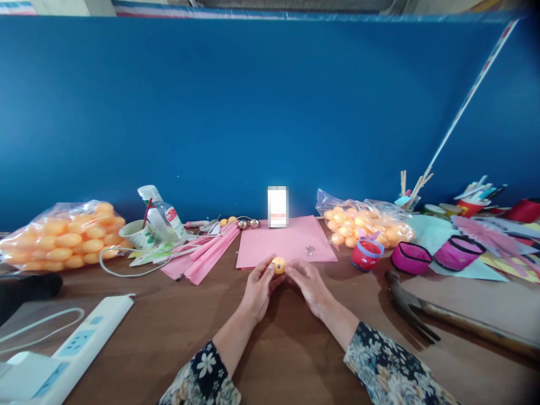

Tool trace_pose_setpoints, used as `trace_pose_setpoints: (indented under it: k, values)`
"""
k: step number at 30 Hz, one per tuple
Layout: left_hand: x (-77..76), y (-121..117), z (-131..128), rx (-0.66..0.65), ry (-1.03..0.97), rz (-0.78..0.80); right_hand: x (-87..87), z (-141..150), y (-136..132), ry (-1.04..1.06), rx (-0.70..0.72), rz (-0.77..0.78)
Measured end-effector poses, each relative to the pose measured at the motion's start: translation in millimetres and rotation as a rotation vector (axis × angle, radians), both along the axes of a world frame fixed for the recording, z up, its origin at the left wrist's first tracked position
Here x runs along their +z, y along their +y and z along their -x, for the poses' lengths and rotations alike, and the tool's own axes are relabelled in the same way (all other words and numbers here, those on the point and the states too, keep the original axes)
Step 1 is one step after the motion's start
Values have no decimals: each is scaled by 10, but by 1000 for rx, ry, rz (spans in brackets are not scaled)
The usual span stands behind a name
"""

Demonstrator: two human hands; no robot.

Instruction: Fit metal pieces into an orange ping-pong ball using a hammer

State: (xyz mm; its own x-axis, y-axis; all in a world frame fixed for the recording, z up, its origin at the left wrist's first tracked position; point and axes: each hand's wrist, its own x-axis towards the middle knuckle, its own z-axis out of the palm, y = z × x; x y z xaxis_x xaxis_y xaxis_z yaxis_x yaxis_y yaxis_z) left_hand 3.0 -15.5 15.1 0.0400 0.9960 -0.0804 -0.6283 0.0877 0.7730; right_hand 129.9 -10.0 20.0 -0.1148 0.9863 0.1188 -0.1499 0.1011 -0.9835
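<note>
Blue partition [270, 112] is standing behind the brown table [177, 337]. I am holding an orange ball [280, 262] by the near edge of the pink sheet [276, 242], its dark spot facing me, probably for a clear view. My left hand [259, 284] is pinching it, thumb and fingers closed to its width. My right hand [310, 287] is meeting its other side, presumably steadying; whether those fingers are gripping, I cannot tell. The hammer [459, 319] is lying at right, apparently clear of my working space.

Craft workshop, seemingly: hammer [459, 319], pink paper [280, 242], bagged orange balls [65, 239].
</note>
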Motion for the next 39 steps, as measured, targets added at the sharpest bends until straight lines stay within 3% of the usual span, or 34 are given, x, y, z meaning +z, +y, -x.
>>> trace_pose_setpoints:
  k: [39]
  values:
    - [8,7,-10,0,-5,-3,45,7,-15,4,19,55]
